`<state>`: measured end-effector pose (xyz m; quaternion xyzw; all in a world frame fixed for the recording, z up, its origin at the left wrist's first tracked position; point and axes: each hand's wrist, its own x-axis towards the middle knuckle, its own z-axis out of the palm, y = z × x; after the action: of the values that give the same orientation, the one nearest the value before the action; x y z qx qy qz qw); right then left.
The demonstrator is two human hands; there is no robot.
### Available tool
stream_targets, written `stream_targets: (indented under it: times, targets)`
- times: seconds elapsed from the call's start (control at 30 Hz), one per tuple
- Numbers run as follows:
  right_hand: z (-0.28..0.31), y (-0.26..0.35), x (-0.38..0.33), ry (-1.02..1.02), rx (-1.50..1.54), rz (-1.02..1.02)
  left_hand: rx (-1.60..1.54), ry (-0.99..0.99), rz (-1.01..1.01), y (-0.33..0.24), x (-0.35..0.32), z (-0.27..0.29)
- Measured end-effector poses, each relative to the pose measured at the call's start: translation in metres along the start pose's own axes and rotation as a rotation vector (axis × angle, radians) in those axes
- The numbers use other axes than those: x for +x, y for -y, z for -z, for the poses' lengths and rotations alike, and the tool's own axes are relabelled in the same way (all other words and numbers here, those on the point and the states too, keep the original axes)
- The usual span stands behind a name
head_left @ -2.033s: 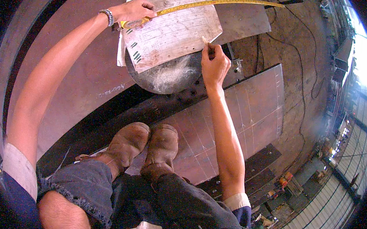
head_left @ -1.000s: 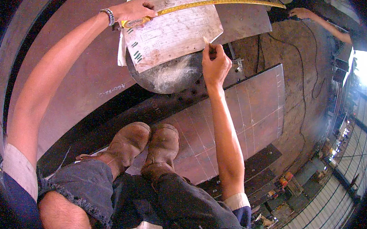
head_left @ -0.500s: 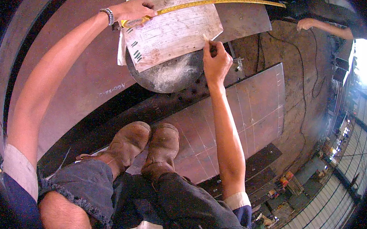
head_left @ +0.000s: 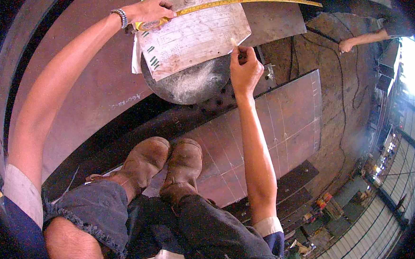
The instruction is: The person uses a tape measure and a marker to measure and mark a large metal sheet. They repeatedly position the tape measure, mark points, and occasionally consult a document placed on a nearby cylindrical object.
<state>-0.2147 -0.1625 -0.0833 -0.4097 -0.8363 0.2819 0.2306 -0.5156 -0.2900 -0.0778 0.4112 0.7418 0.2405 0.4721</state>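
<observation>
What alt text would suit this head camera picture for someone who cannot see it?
Seen from above, a person's left hand pins a yellow tape measure across a worn paper sheet on a round metal disc, while the right hand pinches a small marker at the sheet's edge.

I am looking down at my own body. I am wearing a dark blue shirt with pale cuffs [head_left: 23, 192] rolled up on both short sleeves. A beaded bracelet [head_left: 120, 17] is circling my left wrist. My left hand [head_left: 150, 11] and right hand [head_left: 244, 70] are going bare, no gloves. I am wearing frayed, cut-off dark jeans [head_left: 210, 239] and scuffed brown leather boots [head_left: 167, 167] with worn toes.
</observation>
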Motion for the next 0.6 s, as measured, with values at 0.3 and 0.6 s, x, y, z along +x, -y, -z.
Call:
stream_targets:
  times: [0.3, 0.6]
  targets:
    - [-0.0005, -0.0001, -0.0022, 0.013, -0.022, 0.015, 0.084, -0.015, -0.013, 0.0000, 0.0001, 0.0027]
    - [-0.0002, 0.0016, 0.0035, -0.002, -0.016, 0.026, 0.049, 0.002, 0.045, -0.0030, -0.0003, 0.0026]
